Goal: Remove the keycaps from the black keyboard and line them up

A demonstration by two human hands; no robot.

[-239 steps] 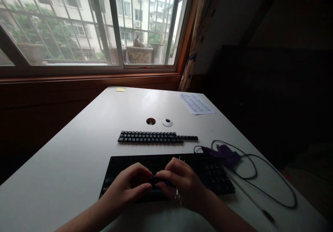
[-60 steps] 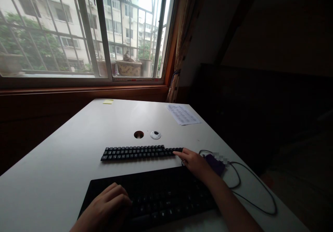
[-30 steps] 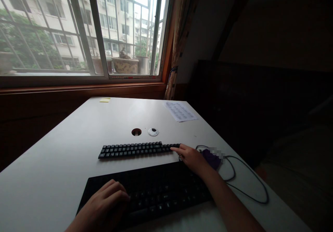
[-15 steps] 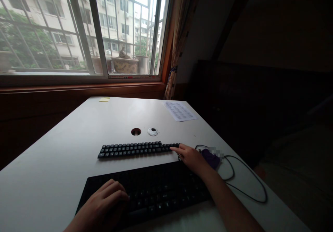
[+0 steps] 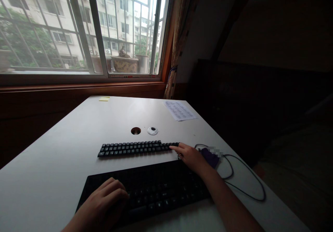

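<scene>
A black keyboard (image 5: 161,187) lies near the front edge of a white table (image 5: 59,155). My left hand (image 5: 104,204) rests on the keyboard's left part with its fingers curled down onto it. Behind the keyboard, loose black keycaps (image 5: 130,148) lie in neat rows. My right hand (image 5: 191,155) reaches to the right end of those rows. Its fingertips are pinched together and touch the last keycaps; what they hold is too small to make out.
A purple object (image 5: 209,156) and a looping black cable (image 5: 247,190) lie right of my right hand. Farther back are a cable hole (image 5: 135,131), its round cap (image 5: 152,131), a printed sheet (image 5: 179,110) and a yellow note (image 5: 104,99). Behind the table is a barred window (image 5: 78,34).
Eight seconds ago both hands were together over the keyboard's middle. Since then my right hand went to the right end of the keycap rows; over the last second both hands have hardly moved.
</scene>
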